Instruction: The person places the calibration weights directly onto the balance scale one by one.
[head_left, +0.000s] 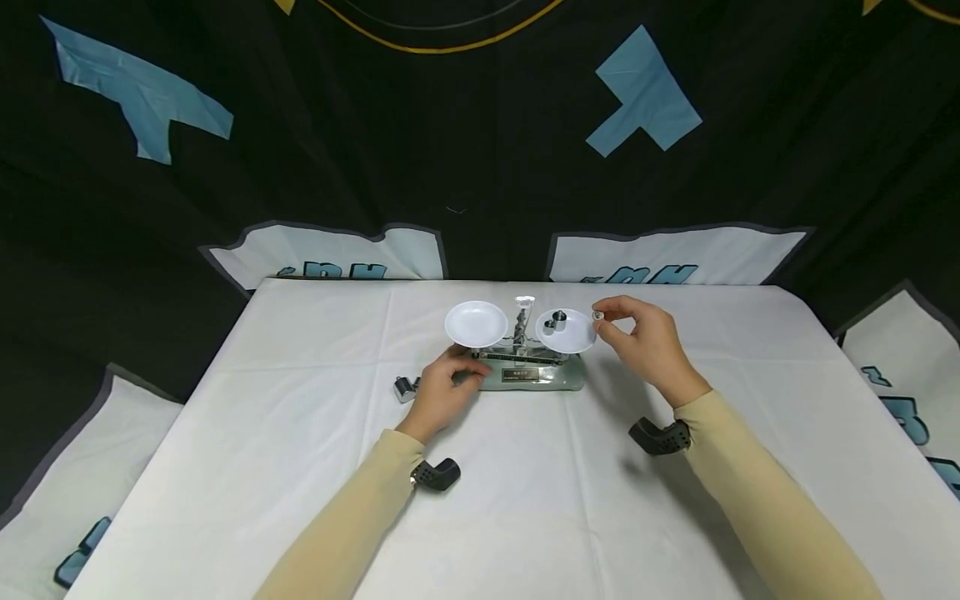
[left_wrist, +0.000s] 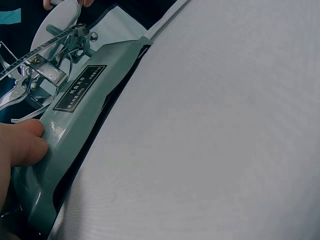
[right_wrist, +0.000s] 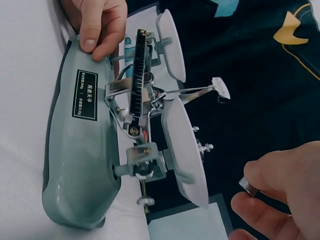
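Pale green and white, a balance scale stands on the cloth-covered worktop.
From where I'm standing, the right hand pinches a small metal weight between thumb and fingers, just beside the right pan, where two more weights sit; the left hand, thumb and fingers bent, holds the base's left end below the left pan, other weights lying near it, partly hidden.

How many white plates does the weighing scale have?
2. In the head view, the left plate sits at one end of the scale; the right plate sits at the other, with metal weights on it. Neither is hidden.
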